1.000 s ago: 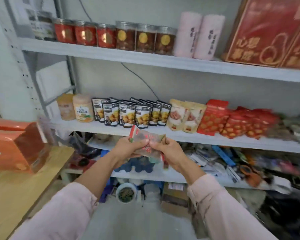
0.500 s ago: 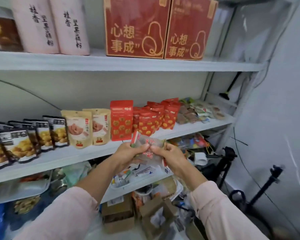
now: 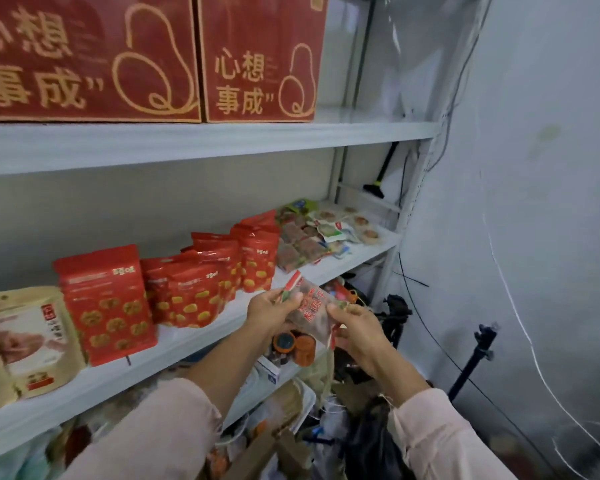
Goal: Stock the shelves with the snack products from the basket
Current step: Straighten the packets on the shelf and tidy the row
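Left hand [image 3: 274, 315], right hand [image 3: 361, 337]: pinch grip

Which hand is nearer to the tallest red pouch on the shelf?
Left. The left hand, holding the snack packet, is right of the red pouch; the right hand is farther right.

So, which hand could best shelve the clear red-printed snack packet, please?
Probably the left hand: it pinches the clear packet by the white shelf edge; the right hand holds it farther out.
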